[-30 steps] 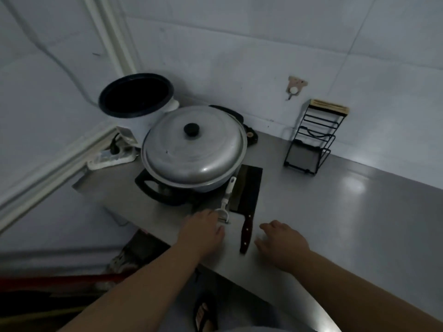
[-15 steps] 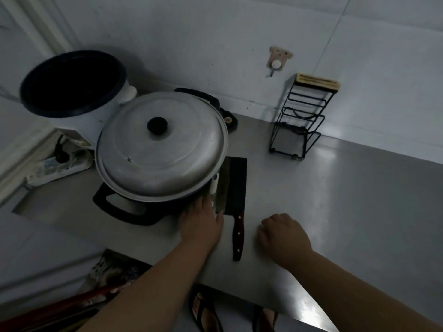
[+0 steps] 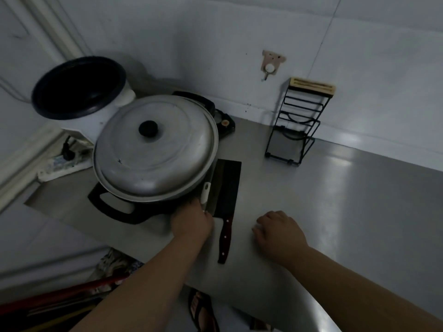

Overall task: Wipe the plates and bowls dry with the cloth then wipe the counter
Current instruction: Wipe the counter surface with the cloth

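Observation:
No plate, bowl or cloth shows in the head view. The steel counter (image 3: 335, 212) runs from the left corner to the right. My left hand (image 3: 191, 221) lies at the front rim of a big lidded metal pot (image 3: 155, 152), its fingertips hidden under the rim, right beside a white-handled tool (image 3: 205, 192). Whether it holds that tool I cannot tell. My right hand (image 3: 278, 231) rests on the bare counter with its fingers loosely curled, and nothing is visible in it. A cleaver (image 3: 227, 185) with a dark red handle lies between the two hands.
A black-rimmed rice cooker (image 3: 79, 87) stands in the back-left corner, with a power strip (image 3: 60, 164) beside it. A black wire rack (image 3: 297, 125) stands against the wall. The counter's front edge runs just below my forearms, with the floor and sandals below.
My left hand slid forward from beside the tool's end to the pot's rim. The right hand stayed in place. The camera moved closer and lower.

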Available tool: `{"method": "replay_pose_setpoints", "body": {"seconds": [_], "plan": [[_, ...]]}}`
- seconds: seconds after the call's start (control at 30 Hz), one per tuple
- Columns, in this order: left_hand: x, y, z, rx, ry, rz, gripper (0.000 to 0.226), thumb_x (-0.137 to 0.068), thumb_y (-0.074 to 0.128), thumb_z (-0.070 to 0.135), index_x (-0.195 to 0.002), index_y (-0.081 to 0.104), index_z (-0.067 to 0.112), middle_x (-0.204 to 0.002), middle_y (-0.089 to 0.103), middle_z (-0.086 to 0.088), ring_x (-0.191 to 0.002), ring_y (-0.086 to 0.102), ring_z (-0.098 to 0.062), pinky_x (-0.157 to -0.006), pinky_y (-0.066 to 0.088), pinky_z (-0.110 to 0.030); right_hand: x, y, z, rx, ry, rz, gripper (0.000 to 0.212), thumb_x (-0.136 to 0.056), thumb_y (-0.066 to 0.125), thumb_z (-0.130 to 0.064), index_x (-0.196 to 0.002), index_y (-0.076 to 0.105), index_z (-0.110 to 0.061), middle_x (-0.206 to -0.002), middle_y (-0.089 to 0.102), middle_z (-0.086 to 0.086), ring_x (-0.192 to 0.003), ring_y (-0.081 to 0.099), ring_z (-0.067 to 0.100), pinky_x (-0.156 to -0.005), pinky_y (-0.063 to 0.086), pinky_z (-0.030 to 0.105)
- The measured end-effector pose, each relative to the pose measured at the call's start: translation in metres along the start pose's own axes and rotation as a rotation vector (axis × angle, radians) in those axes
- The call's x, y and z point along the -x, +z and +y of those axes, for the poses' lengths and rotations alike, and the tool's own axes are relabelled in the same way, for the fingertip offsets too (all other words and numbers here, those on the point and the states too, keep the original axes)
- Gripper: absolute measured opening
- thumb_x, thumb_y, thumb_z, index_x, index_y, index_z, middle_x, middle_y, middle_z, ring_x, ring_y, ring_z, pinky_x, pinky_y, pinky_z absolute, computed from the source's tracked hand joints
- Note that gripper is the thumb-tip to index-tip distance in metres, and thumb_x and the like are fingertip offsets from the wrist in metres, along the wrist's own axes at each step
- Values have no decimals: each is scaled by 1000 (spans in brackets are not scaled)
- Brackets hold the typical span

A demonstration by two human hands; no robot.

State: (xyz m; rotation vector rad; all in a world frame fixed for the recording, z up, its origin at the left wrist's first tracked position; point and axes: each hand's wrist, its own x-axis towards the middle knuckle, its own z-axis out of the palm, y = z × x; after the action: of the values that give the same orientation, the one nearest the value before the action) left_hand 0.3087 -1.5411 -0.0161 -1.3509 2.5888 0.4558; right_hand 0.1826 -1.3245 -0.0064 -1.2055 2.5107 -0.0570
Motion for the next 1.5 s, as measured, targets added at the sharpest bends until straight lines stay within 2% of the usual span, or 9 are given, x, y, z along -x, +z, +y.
{"method": "replay_pose_setpoints", "body": {"seconds": [0.17, 0.33, 0.47, 0.87, 0.97, 1.13, 1.23, 1.3, 1.5], "plan": [[14, -14, -8, 57, -68, -153, 30, -85, 63, 35, -110, 62, 17, -111, 69, -8, -103, 68, -29, -84, 56, -36, -3, -21, 14, 10, -42, -11, 51, -103, 35, -57, -134, 61, -26, -130, 62, -2, -121, 53, 22, -100, 47, 38], [32, -26, 0, 114, -43, -44, 27, -88, 59, 40, -98, 63, 15, -102, 69, -8, -95, 68, -28, -80, 56, -37, -5, -34, 33, 27, -57, -27, 52, -104, 35, -58, -139, 56, -26, -135, 60, -1, -124, 51, 23, -102, 46, 38], [40, -34, 17, 161, 26, 32, 21, -86, 61, 39, -93, 58, 20, -97, 67, -1, -87, 65, -21, -76, 56, -35, -7, -43, 43, 15, -32, -5, 52, -104, 35, -58, -139, 57, -27, -134, 60, -2, -123, 52, 22, -101, 46, 37], [-12, -95, 105, 199, 345, 142, 16, -90, 61, 35, -93, 53, 21, -95, 65, -1, -85, 62, -23, -66, 44, -31, -21, -106, 47, -9, 159, 190, 51, -101, 39, -59, -136, 60, -28, -131, 62, -2, -121, 54, 22, -99, 48, 37], [-30, -113, 122, 215, 406, 175, 15, -92, 58, 36, -98, 54, 22, -101, 67, -3, -93, 65, -27, -70, 46, -32, -28, -127, 47, -2, 209, 244, 51, -101, 39, -59, -136, 60, -28, -130, 62, -2, -121, 54, 22, -98, 47, 36], [-65, -145, 148, 270, 427, 213, 17, -94, 58, 36, -97, 50, 21, -100, 67, -4, -91, 67, -27, -72, 54, -35, -41, -156, 49, 4, 260, 320, 46, -100, 39, -57, -126, 64, -28, -118, 64, -3, -112, 56, 22, -91, 48, 34], [-82, -157, 164, 234, 425, 211, 20, -96, 58, 37, -103, 52, 20, -101, 68, -4, -87, 66, -25, -64, 44, -30, -51, -168, 51, -1, 288, 353, 45, -101, 39, -56, -124, 65, -28, -118, 64, -3, -112, 56, 22, -91, 49, 35], [-92, -159, 174, 213, 430, 197, 22, -97, 58, 37, -103, 50, 18, -100, 68, -5, -83, 64, -24, -63, 43, -30, -59, -172, 53, 0, 301, 377, 45, -100, 39, -57, -123, 64, -28, -115, 65, -3, -110, 57, 22, -89, 49, 35], [-120, -154, 199, 184, 443, 175, 29, -97, 60, 37, -114, 54, 15, -103, 69, -6, -92, 69, -29, -67, 49, -34, -80, -173, 63, -42, 350, 393, 44, -98, 40, -57, -123, 64, -30, -111, 65, -4, -109, 58, 20, -88, 52, 37]]}}
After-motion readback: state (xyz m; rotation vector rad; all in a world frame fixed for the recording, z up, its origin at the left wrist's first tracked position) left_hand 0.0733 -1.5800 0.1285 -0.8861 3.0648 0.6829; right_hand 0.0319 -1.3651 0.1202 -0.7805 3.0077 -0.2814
